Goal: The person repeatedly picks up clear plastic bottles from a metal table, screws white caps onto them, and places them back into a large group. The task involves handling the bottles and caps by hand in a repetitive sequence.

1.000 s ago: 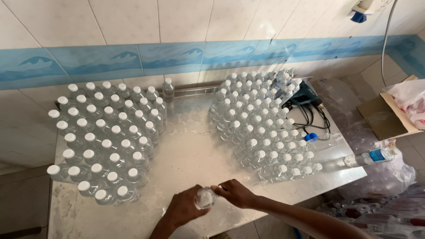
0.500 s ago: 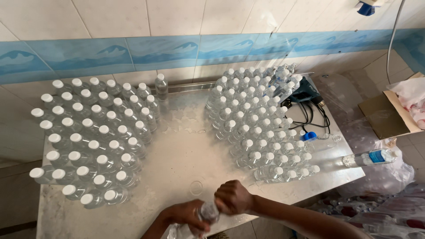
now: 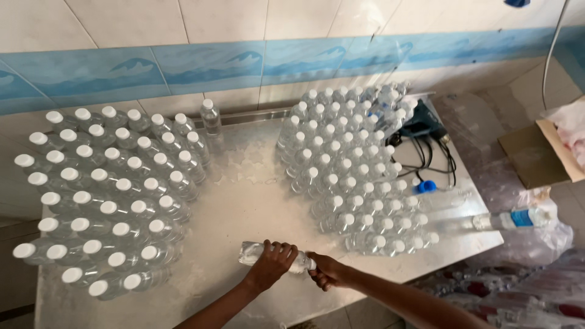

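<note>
Left hand [image 3: 272,263] grips clear plastic bottle [image 3: 253,252] lying sideways; right hand [image 3: 325,270] closed on its cap end, near steel table [image 3: 256,195] front edge; bare lane between bottle clusters.

Two clusters of white-capped clear bottles [image 3: 109,195], roughly forty and sixty [image 3: 359,183]; one cardboard box [image 3: 539,155].

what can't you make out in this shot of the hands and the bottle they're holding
Head view only:
- Cap end of the bottle: covered by the right hand, so cap on or off is unclear.
- Middle of the bottle: hidden under the left hand.
- Label on the lying bottle at right: too small.
- Dark tool behind the right group of bottles: partly hidden by them.
</note>
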